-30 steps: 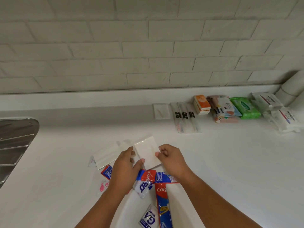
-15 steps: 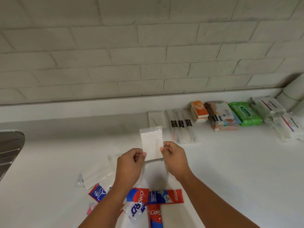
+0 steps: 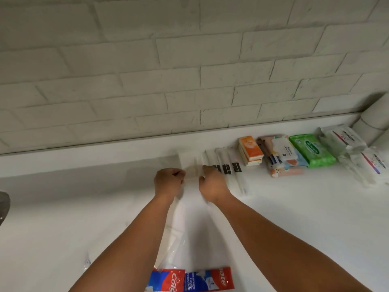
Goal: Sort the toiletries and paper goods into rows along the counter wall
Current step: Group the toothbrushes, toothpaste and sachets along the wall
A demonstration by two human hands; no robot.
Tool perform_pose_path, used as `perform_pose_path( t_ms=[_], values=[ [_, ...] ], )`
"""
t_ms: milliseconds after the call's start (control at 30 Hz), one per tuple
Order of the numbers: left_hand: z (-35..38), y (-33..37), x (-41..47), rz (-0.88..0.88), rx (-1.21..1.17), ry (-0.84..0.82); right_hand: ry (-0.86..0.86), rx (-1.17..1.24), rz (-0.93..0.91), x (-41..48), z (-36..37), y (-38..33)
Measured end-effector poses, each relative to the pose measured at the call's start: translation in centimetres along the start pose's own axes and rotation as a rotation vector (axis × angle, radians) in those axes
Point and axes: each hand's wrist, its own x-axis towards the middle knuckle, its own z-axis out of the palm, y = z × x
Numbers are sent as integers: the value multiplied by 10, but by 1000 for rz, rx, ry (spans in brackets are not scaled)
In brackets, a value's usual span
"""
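- Left hand (image 3: 168, 182) and right hand (image 3: 212, 186): each grip pinches a side of the clear packet (image 3: 192, 172), low over the table (image 3: 294, 207) near the wall.
- Best laid flat, square beside the toothbrush packs (image 3: 227, 167).

On the worktop (image 3: 294, 207) I count three long white toothbrush packets (image 3: 226, 165), one stack of orange tissue packs (image 3: 250, 149), one green wipes pack (image 3: 311, 150), one pile of pastel wipes packs (image 3: 282, 157) whose number I cannot tell, two white wrapped packs (image 3: 341, 140), at least two paper rolls (image 3: 376, 116), one flat white packet (image 3: 186, 158), one small clear packet (image 3: 192, 171), blurred, and two toothpaste tubes (image 3: 168, 281).
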Motion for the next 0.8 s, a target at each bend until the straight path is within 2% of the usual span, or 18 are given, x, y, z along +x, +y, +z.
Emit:
perform_pose_path(
  t_ms=[300, 800],
  values=[
    [17, -1, 28, 25, 273, -5, -32, -18, 85, 18, 14, 3],
    [24, 2, 30, -5, 322, 55, -60, 44, 110, 23, 10, 5]
  ],
)
